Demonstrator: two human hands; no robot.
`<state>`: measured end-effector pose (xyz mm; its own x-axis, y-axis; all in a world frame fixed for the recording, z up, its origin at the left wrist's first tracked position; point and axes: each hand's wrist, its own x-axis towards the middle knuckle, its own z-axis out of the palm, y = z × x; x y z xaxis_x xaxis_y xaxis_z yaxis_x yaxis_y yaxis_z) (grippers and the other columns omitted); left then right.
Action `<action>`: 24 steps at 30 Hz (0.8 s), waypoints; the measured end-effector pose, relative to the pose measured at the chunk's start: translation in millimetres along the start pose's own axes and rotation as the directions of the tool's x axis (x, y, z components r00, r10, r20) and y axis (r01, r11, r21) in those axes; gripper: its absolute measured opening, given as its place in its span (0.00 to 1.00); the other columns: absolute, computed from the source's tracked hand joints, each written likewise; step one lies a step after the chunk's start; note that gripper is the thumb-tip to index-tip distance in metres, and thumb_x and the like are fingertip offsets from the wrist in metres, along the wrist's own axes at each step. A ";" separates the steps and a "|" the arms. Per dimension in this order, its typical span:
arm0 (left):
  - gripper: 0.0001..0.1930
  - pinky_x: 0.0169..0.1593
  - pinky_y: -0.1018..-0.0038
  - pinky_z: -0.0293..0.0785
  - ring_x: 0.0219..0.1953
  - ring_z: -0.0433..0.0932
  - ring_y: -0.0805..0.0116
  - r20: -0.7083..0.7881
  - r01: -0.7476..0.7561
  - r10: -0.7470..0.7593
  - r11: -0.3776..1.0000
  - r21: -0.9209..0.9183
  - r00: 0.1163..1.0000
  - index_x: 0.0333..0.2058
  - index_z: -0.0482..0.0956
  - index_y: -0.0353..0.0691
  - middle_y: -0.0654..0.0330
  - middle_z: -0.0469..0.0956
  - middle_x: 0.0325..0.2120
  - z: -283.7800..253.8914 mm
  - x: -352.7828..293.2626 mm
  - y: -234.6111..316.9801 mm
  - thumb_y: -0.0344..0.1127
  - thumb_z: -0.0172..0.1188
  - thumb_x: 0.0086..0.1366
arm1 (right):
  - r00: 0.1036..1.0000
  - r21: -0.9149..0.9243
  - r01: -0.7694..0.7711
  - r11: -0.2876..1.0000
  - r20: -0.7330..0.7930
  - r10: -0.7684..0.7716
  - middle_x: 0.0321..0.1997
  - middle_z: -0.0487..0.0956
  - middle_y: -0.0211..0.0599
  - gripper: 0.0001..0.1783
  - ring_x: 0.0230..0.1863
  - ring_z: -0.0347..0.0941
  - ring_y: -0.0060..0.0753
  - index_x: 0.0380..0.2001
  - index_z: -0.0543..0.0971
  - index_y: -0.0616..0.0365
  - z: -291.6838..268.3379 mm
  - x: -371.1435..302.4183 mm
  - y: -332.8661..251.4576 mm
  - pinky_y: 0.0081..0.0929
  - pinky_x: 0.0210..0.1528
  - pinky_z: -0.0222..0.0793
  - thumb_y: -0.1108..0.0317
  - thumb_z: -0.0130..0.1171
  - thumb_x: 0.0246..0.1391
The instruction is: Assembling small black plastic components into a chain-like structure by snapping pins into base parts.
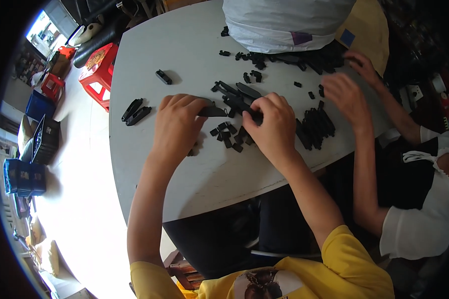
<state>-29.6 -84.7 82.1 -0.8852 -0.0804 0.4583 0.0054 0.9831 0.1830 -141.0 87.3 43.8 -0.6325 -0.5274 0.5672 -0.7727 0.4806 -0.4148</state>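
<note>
My left hand (pixel 177 122) is closed around a long black plastic piece (pixel 213 110), whose tapered end points right. A second long black piece (pixel 238 103) is pinched between the thumb and fingers of my right hand (pixel 273 122). The two pieces are close together over the table. Just beyond them lie more long black parts (pixel 248 90). Small black blocks (pixel 226 130) are scattered on the tabletop between my wrists. My fingers hide part of both held pieces.
On the grey table (pixel 149 174), two long black parts (pixel 136 112) and a shorter one (pixel 163 76) lie left. Long black parts (pixel 314 127) form a row at right. A white sack (pixel 284 30) stands at the back. Another person's hands (pixel 348 99) reach in from the right.
</note>
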 end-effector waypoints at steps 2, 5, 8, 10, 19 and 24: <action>0.11 0.47 0.66 0.69 0.39 0.76 0.58 -0.024 0.084 -0.085 0.995 -0.047 0.996 0.37 0.81 0.38 0.57 0.78 0.30 -12.0 -11.0 8.6 0.27 0.64 0.52 | 0.995 0.169 -0.043 0.985 -0.077 0.057 0.28 0.73 0.34 0.12 0.31 0.72 0.35 0.29 0.74 0.60 -10.2 -4.9 -0.6 0.30 0.35 0.68 0.71 0.68 0.42; 0.12 0.42 0.65 0.72 0.38 0.76 0.56 0.159 0.306 -0.265 0.887 -0.347 0.951 0.40 0.81 0.37 0.56 0.77 0.30 -26.2 -46.5 34.6 0.28 0.63 0.56 | 0.995 0.427 -0.101 0.899 0.043 0.092 0.27 0.73 0.35 0.12 0.27 0.71 0.32 0.30 0.73 0.61 -36.9 -22.9 -6.7 0.25 0.30 0.68 0.76 0.67 0.42; 0.14 0.40 0.67 0.72 0.36 0.75 0.57 0.292 0.331 -0.223 0.855 -0.399 0.930 0.45 0.80 0.36 0.54 0.75 0.33 -20.5 -78.7 56.0 0.24 0.60 0.58 | 0.994 0.437 -0.035 0.899 0.111 -0.015 0.27 0.73 0.36 0.13 0.26 0.71 0.32 0.31 0.72 0.61 -47.0 -55.2 -6.7 0.25 0.30 0.68 0.79 0.66 0.42; 0.14 0.43 0.66 0.71 0.38 0.74 0.57 0.276 0.291 -0.195 0.883 -0.369 0.941 0.45 0.80 0.37 0.55 0.74 0.35 -12.5 -86.6 59.8 0.26 0.60 0.58 | 0.971 0.400 -0.010 0.916 0.223 -0.087 0.30 0.74 0.39 0.15 0.30 0.72 0.39 0.31 0.72 0.61 -51.3 -73.3 -8.9 0.30 0.33 0.69 0.81 0.67 0.40; 0.18 0.37 0.70 0.72 0.33 0.76 0.65 -0.017 0.426 -0.489 0.775 -0.467 0.872 0.46 0.80 0.37 0.55 0.76 0.33 -10.3 -111.6 66.2 0.20 0.56 0.57 | 0.952 0.320 0.123 0.939 0.230 -0.203 0.36 0.75 0.41 0.16 0.38 0.72 0.44 0.32 0.73 0.60 -46.6 -86.7 -11.2 0.36 0.40 0.69 0.81 0.66 0.38; 0.24 0.35 0.67 0.69 0.29 0.71 0.62 0.065 0.289 -0.282 0.932 -0.220 0.957 0.52 0.76 0.45 0.61 0.69 0.26 0.6 -112.5 85.6 0.30 0.64 0.54 | 0.964 0.291 0.066 0.954 0.230 -0.137 0.36 0.75 0.40 0.13 0.39 0.73 0.43 0.32 0.75 0.60 -47.6 -85.1 -20.4 0.36 0.42 0.70 0.79 0.65 0.40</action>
<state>70.1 8.6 45.6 -0.8791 -0.3432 0.3308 -0.1484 0.8565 0.4944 -68.9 155.7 37.9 -0.5161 -0.7349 0.4400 -0.7951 0.2199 -0.5653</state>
